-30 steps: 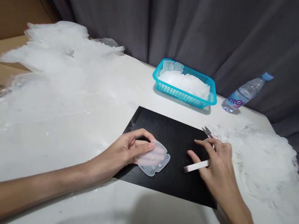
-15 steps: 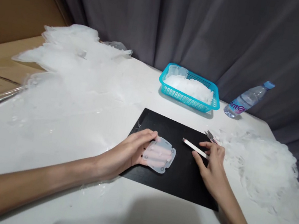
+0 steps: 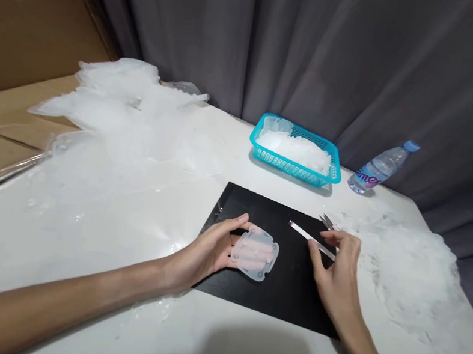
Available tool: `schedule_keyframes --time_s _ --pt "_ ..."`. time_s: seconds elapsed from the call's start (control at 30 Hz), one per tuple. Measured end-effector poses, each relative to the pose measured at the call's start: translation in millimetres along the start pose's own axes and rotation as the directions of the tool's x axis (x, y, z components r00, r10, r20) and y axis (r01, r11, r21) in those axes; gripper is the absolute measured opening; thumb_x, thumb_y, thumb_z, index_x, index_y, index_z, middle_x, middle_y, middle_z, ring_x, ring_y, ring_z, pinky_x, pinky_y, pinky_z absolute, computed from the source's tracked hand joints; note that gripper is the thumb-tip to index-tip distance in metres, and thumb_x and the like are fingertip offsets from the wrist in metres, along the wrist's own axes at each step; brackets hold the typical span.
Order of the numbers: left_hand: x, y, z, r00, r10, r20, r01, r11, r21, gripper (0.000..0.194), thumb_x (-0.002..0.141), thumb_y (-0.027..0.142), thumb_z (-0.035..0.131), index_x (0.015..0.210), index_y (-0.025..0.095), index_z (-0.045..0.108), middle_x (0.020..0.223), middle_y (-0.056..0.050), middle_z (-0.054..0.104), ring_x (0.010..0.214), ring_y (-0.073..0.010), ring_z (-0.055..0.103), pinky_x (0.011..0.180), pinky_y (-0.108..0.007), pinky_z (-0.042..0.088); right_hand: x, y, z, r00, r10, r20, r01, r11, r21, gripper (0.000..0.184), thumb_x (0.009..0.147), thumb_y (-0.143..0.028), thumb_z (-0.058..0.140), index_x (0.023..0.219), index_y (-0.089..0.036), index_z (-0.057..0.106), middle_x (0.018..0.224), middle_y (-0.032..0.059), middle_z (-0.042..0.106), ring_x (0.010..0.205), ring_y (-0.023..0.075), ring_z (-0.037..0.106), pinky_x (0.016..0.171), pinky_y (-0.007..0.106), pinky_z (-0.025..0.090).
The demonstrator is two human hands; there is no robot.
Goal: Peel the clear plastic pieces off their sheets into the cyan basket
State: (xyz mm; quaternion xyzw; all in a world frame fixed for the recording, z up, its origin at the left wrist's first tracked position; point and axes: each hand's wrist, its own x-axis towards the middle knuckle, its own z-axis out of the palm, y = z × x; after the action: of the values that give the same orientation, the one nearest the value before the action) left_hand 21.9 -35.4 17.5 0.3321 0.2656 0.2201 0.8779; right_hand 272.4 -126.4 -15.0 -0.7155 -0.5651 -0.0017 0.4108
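Note:
My left hand (image 3: 210,248) supports a thin, translucent, pale plastic piece (image 3: 256,254) on its outstretched fingers, which show pink through it. The thumb is lifted away from the piece, whose outline is rounded with notches and small ring-shaped marks. To the right, my right hand (image 3: 337,268) holds a slim white stick (image 3: 302,232) between thumb and fingers, its dark reddish tip pointing up and left. Both hands are above a black mat (image 3: 285,289). Just beyond my right fingers lie scissors (image 3: 326,221), their blades showing and their handles mostly hidden.
A blue basket (image 3: 292,171) of whitish pieces stands at the back, with a water bottle (image 3: 380,167) to its right. Translucent pieces form a heap (image 3: 116,107) at left and another pile (image 3: 411,275) at right. A grey curtain (image 3: 306,43) hangs behind the white table (image 3: 134,342).
The left hand has turned over from pinching the plastic piece to bearing it on its fingers, thumb lifted. In the right hand, the white stick's tip has swung from down-left to up-left.

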Motion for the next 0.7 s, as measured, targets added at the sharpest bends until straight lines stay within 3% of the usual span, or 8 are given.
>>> schedule_keyframes --time_s 0.07,0.23,0.47,0.57,0.7 --pt "-2.0 0.4 0.1 1.000 0.013 0.017 -0.013 1.000 -0.005 0.038 0.103 0.051 0.054 0.108 0.014 0.065 0.107 -0.019 0.080 0.109 -0.0339 0.076 0.103 -0.050 0.055 1.1 -5.8 -1.6 1.000 0.006 -0.025 -0.005 0.999 0.036 0.016 0.098 -0.037 0.061 0.103 -0.022 0.059 0.102 0.0058 0.057 0.093 0.0233 0.061 0.087 0.043 0.051" --pt "-2.5 -1.8 2.6 0.998 0.046 0.047 -0.047 0.999 0.004 0.036 0.105 0.048 0.052 0.108 0.015 0.065 0.108 -0.018 0.079 0.111 -0.0327 0.075 0.101 -0.048 0.056 1.5 -10.1 -4.0 0.999 -0.036 0.040 0.030 0.988 0.148 0.013 0.098 -0.035 0.066 0.098 -0.022 0.071 0.087 0.0014 0.070 0.077 0.0186 0.066 0.082 0.036 0.052" --pt "1.0 0.2 8.6 0.992 0.098 0.077 -0.102 0.994 0.050 0.039 0.100 0.053 0.061 0.110 0.016 0.066 0.111 -0.016 0.078 0.111 -0.0308 0.073 0.099 -0.045 0.057 0.4 -18.7 1.2 0.993 0.086 0.085 -0.105 0.959 0.261 0.028 0.104 -0.039 0.056 0.110 -0.020 0.076 0.081 0.0020 0.072 0.075 0.0188 0.069 0.076 0.033 0.054" --pt "1.1 1.8 8.7 0.994 0.100 0.047 -0.104 0.991 0.089 0.033 0.094 0.043 0.072 0.113 0.016 0.066 0.110 -0.013 0.077 0.110 -0.0279 0.072 0.100 -0.043 0.057 -3.3 -31.5 3.0 0.990 -0.007 0.140 -0.039 0.945 0.324 0.025 0.106 -0.035 0.055 0.111 -0.021 0.075 0.091 0.0033 0.071 0.081 0.0180 0.068 0.080 0.032 0.052" --pt "4.3 -4.8 5.0 0.994 0.110 0.016 -0.112 0.976 0.186 0.031 0.093 0.037 0.076 0.113 0.017 0.065 0.100 -0.008 0.078 0.093 -0.0213 0.075 0.091 -0.035 0.057 -10.9 -46.7 5.6 0.972 -0.138 0.189 0.052 0.914 0.402 0.018 0.103 -0.029 0.060 0.115 -0.022 0.072 0.096 0.0038 0.069 0.087 0.0179 0.066 0.082 0.031 0.051"
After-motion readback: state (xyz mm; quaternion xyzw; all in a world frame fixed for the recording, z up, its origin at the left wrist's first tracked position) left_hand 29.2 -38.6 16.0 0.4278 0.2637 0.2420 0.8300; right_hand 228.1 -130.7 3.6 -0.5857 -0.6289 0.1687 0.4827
